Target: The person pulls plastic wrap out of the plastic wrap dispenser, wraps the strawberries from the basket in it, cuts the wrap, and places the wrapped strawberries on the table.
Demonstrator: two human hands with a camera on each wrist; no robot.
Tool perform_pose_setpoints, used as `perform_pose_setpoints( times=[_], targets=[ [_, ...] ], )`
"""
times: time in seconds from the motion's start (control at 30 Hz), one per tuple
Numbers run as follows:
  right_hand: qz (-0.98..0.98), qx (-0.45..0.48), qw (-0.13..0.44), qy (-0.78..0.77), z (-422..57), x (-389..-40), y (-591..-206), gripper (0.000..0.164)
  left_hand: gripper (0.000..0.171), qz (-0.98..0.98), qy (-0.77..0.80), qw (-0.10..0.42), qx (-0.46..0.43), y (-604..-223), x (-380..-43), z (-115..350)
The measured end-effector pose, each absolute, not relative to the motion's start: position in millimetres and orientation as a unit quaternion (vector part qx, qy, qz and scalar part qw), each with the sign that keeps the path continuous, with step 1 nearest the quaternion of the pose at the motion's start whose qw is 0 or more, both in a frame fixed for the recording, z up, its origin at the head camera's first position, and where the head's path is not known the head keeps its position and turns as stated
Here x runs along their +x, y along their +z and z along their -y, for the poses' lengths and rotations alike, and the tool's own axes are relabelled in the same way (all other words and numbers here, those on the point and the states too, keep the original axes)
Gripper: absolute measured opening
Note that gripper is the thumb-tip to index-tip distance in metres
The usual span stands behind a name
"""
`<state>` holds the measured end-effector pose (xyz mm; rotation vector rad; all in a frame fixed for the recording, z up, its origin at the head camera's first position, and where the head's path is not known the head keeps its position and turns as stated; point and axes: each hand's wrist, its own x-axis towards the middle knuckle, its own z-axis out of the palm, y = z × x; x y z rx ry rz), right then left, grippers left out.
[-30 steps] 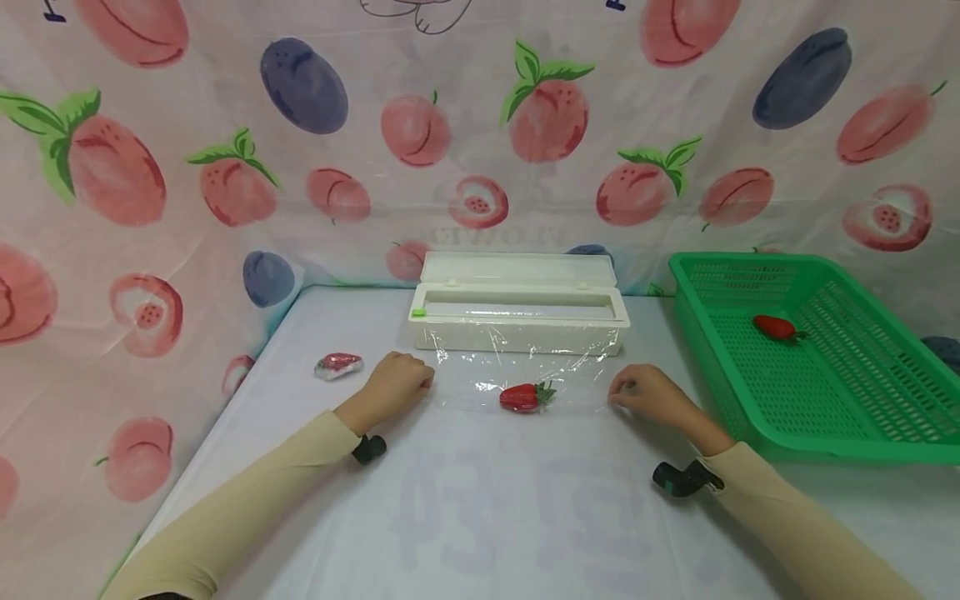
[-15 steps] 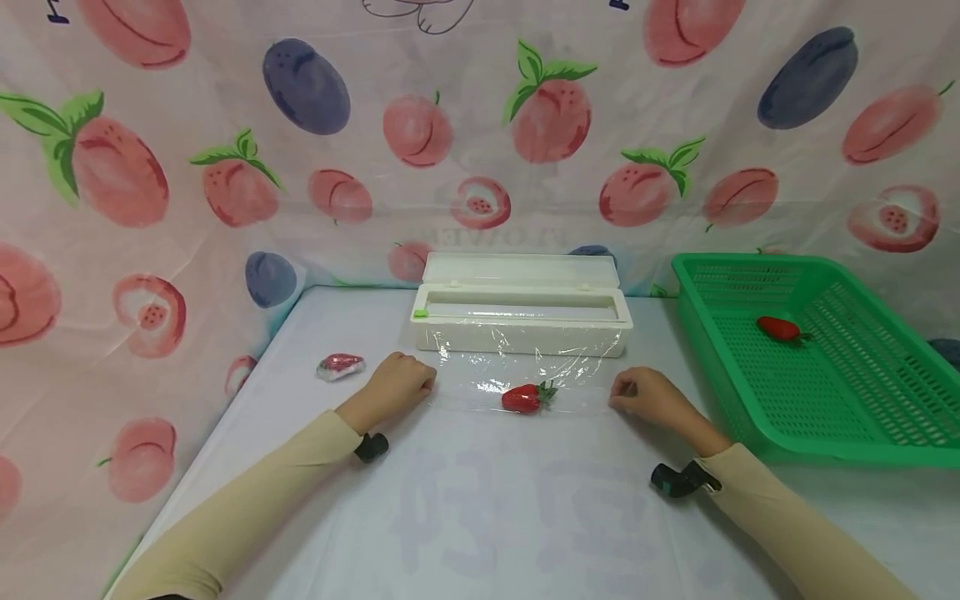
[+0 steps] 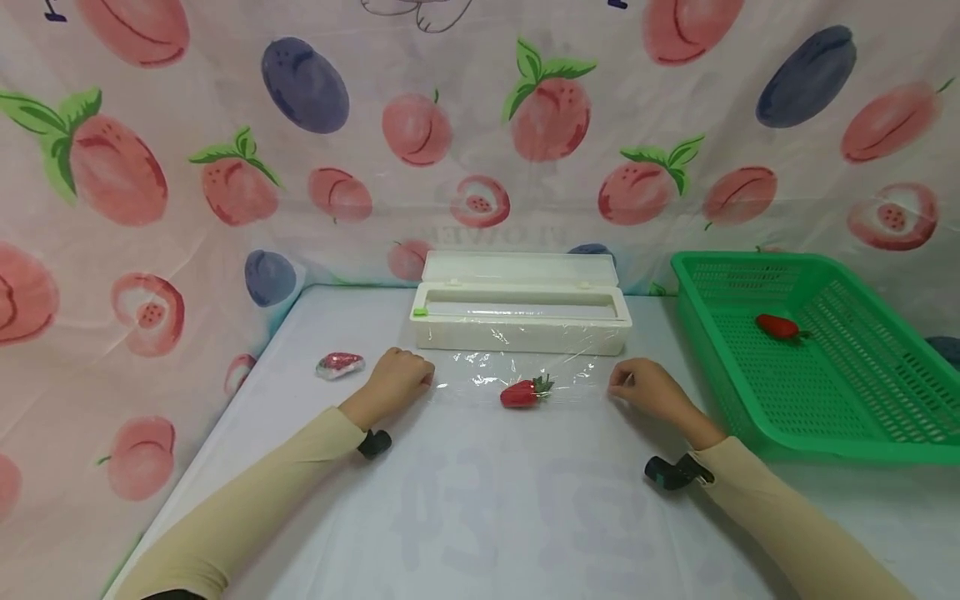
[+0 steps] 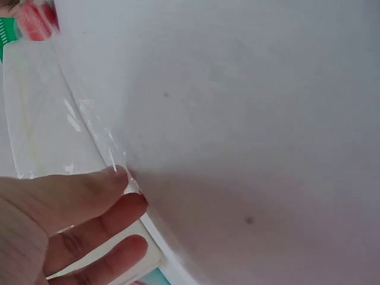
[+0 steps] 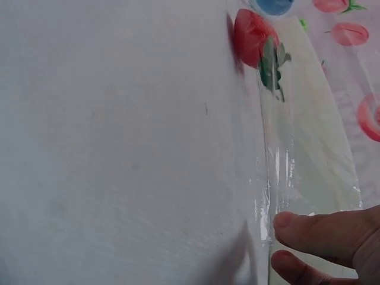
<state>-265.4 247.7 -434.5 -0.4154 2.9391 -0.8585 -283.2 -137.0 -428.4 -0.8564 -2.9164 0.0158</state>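
Note:
A sheet of clear cling film [image 3: 461,389] runs from the white cling film dispenser [image 3: 517,336] toward the person. My left hand [image 3: 393,380] pinches the film's left corner between thumb and fingers [image 4: 116,178]. At the right corner, the thumb and fingers [image 5: 297,228] of my right hand [image 3: 654,390] pinch it too. Between the hands lies a red strawberry [image 3: 519,394] with green leaves, at the film's near edge. How much of it the film covers, I cannot tell. Left of my left hand lies a film-wrapped red fruit [image 3: 340,364].
A green plastic basket [image 3: 738,400] stands at the right, with one red fruit [image 3: 777,327] inside. The dispenser's lid [image 3: 519,268] is raised against the fruit-print cloth [image 3: 480,125] behind. A white cloth [image 3: 480,517] covers the table.
Both hands have shifted slightly away from the person, toward the dispenser, with the film's near edge. The strawberry has moved slightly back and left. The wrapped fruit and basket have stayed put.

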Motion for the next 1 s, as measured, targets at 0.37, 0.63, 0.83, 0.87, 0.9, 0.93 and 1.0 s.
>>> perform_pose_setpoints(
  times=[0.37,0.63,0.83,0.87,0.9,0.93,1.0],
  targets=[
    [-0.951,-0.127,0.042,-0.278,-243.1,-270.1,-442.8,0.01,0.019,0.934,0.025,0.084,-0.346,-432.6,-287.3,134.7],
    [-0.954,-0.148,0.052,-0.257,-240.1,-269.4,-439.9,0.016,0.012,0.93,0.034,0.047,-0.363,-422.9,-280.5,137.0],
    [-0.949,-0.181,0.019,-0.256,-237.1,-266.2,-429.4,0.016,0.01,0.938,0.031,0.052,-0.34,-413.0,-274.8,122.8],
    [-0.946,-0.193,0.015,-0.258,-234.9,-266.8,-428.1,0.015,0.007,0.938,0.026,0.053,-0.341,-412.1,-274.1,117.8],
    [-0.942,-0.209,0.011,-0.26,-231.9,-267.8,-427.3,0.013,0.005,0.937,0.022,0.056,-0.345,-411.2,-273.2,112.1],
    [-0.938,-0.228,0.008,-0.262,-227.8,-268.9,-426.7,0.011,0.007,0.935,0.019,0.056,-0.349,-410.3,-272.3,105.9],
    [-0.928,-0.261,0.013,-0.266,-216.7,-270.3,-426.2,0.012,0.015,0.931,0.015,0.061,-0.359,-410.6,-271.5,92.9]
  ],
)
